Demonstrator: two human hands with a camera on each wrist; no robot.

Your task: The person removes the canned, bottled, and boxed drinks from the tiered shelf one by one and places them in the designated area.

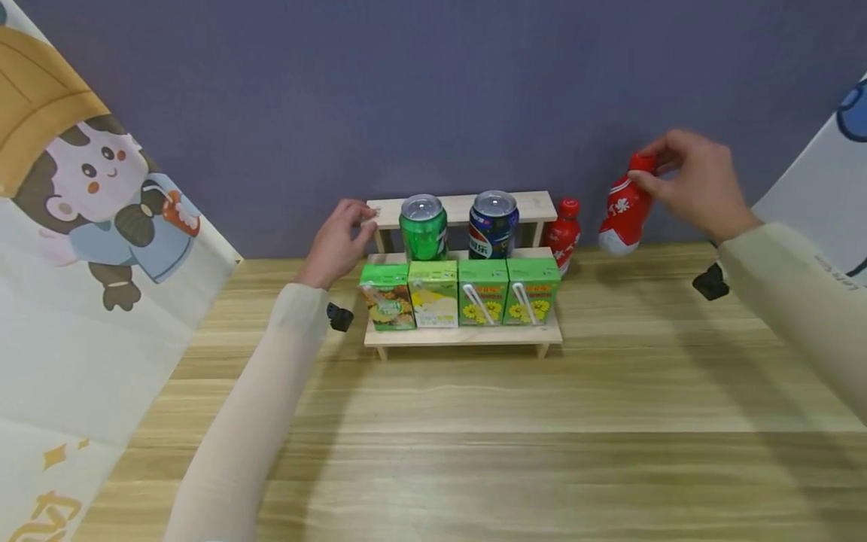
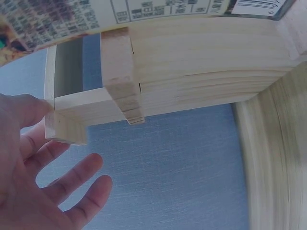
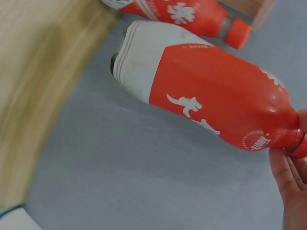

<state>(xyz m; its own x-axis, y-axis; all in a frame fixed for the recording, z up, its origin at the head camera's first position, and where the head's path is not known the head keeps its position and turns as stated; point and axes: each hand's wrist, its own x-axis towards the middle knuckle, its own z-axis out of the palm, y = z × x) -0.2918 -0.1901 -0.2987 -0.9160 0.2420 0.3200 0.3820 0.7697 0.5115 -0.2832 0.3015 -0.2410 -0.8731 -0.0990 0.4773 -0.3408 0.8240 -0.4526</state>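
By its red cap, a red and white plastic bottle (image 1: 626, 211) hangs tilted from my right hand (image 1: 701, 181), its base off the table. The right wrist view shows the bottle (image 3: 216, 96) large, with fingertips at its neck. My left hand (image 1: 342, 239) is at the left end of the wooden shelf's top tier (image 1: 391, 211). In the left wrist view the thumb and index finger of that hand (image 2: 38, 167) pinch the shelf's end (image 2: 64, 128), the other fingers spread. A second red bottle (image 1: 564, 233) stands beside the shelf's right end.
A green can (image 1: 423, 226) and a dark blue can (image 1: 493, 224) stand on the shelf. Several green drink cartons (image 1: 482, 293) line its front tier. A blue-grey wall (image 1: 433, 98) rises behind, and printed panels (image 1: 101, 188) flank the wood-grain table (image 1: 474, 467).
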